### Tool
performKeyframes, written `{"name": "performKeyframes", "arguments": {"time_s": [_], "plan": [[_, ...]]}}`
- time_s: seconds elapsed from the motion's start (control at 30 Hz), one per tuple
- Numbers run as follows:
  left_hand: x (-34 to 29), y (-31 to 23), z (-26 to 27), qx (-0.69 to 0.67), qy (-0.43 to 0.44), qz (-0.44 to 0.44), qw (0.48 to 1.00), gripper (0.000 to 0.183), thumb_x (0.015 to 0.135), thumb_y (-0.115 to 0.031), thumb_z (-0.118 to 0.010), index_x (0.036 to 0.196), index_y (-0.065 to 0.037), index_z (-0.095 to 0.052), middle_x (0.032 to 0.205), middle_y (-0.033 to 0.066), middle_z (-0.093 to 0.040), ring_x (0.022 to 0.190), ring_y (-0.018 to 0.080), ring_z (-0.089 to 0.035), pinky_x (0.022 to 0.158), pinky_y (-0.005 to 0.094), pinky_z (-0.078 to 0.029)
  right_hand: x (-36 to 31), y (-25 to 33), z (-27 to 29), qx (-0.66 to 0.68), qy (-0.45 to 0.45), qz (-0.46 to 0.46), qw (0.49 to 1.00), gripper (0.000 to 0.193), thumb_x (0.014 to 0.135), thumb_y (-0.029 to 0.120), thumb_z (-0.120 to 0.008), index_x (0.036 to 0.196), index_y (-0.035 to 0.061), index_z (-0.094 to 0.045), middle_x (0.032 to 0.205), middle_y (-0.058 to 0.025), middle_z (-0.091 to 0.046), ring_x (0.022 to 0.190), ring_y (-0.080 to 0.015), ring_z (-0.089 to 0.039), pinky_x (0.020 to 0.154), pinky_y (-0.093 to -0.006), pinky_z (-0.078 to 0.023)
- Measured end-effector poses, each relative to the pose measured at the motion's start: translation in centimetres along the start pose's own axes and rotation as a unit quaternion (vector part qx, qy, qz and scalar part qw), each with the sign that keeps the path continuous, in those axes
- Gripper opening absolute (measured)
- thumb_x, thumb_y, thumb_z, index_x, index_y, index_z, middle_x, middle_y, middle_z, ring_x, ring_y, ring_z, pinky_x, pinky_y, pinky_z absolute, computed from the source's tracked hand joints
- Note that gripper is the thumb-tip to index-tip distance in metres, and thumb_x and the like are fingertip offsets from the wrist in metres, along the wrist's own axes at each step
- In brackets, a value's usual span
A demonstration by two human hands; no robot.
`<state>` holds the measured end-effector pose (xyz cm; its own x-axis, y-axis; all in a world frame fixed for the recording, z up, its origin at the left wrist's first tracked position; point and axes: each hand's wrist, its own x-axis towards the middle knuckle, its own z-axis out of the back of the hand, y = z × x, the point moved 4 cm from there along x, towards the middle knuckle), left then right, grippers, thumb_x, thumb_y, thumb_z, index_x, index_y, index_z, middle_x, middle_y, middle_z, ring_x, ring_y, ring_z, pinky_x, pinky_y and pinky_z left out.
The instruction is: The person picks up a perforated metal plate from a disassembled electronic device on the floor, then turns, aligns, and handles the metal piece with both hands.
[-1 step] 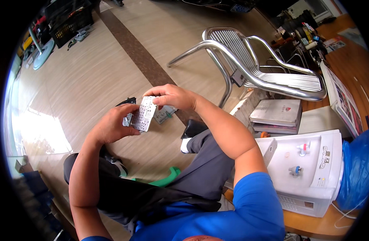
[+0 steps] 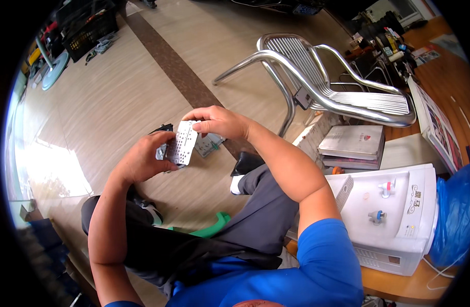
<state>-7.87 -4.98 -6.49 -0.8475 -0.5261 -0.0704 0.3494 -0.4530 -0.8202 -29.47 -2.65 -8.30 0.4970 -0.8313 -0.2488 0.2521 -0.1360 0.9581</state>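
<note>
A small white plate (image 2: 183, 146), flat and dotted with holes, is held between my two hands above the floor. My left hand (image 2: 144, 157) grips its left side, thumb at the lower corner and fingers at the left edge. The upper right corner is pinched by my right hand (image 2: 218, 123), thumb on the near face and fingers behind. Beside the plate, at my left fingers, a grey metallic part (image 2: 162, 152) shows; whether it joins the plate I cannot tell. Beyond, partly covered by the hands, lie a grey flat piece (image 2: 209, 145) and a black part (image 2: 166, 128).
A metal chair (image 2: 306, 82) stands ahead to the right. At my right a white water dispenser (image 2: 399, 204) lies on a wooden table, near stacked books (image 2: 351, 143) and a blue plastic bag (image 2: 455, 215). Something green and curved (image 2: 214, 226) is by my legs. A black crate (image 2: 94, 33) sits far left.
The plate has turned slightly and shifted a little up and to the left. Both hands keep hold of it.
</note>
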Motion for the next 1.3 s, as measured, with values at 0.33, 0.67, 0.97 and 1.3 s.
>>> {"name": "performKeyframes", "arguments": {"time_s": [0.33,0.67,0.97,1.3], "plan": [[0.6,2.1,-0.7,0.083,-0.134,0.034,0.987,0.061,0.067,-0.014,-0.085,0.12,0.002,-0.06,0.118,0.0185,-0.065,0.107,0.0365,-0.063,0.091,0.0416,-0.051,-0.4,0.2,-0.9,-0.306,-0.141,0.096,0.937,0.1,0.074,0.044,-0.085,0.147,-0.0026,-0.036,0.144,-0.0225,-0.045,0.124,-0.0337,-0.055,0.104,-0.0397,-0.046],[1.3,2.1,-1.7,0.119,-0.153,0.067,0.979,0.061,0.065,-0.014,-0.085,0.119,0.002,-0.061,0.118,0.0186,-0.064,0.107,0.0364,-0.063,0.092,0.0422,-0.051,-0.4,0.0,-1.5,-0.401,-0.143,0.1,0.899,0.106,0.068,0.042,-0.088,0.144,-0.009,-0.034,0.15,-0.0245,-0.037,0.137,-0.0383,-0.04,0.113,-0.04,-0.037],[1.7,2.7,-2.4,0.143,-0.163,0.081,0.973,0.062,0.067,-0.014,-0.084,0.121,0.002,-0.06,0.118,0.0189,-0.064,0.107,0.0364,-0.063,0.092,0.0425,-0.051,0.1,-0.4,-2.2,-0.444,-0.147,0.118,0.876,0.1,0.067,0.036,-0.089,0.142,-0.0035,-0.038,0.143,-0.0218,-0.041,0.131,-0.0389,-0.045,0.111,-0.0419,-0.04],[2.0,2.8,-2.9,0.103,-0.143,0.067,0.982,0.064,0.07,-0.016,-0.083,0.126,0.0,-0.059,0.12,0.0185,-0.064,0.109,0.0363,-0.063,0.094,0.0428,-0.051,-0.4,0.1,-1.3,-0.415,-0.13,0.094,0.895,0.096,0.07,0.023,-0.085,0.147,0.0007,-0.033,0.143,-0.0206,-0.04,0.121,-0.0397,-0.055,0.103,-0.0432,-0.048]]}}
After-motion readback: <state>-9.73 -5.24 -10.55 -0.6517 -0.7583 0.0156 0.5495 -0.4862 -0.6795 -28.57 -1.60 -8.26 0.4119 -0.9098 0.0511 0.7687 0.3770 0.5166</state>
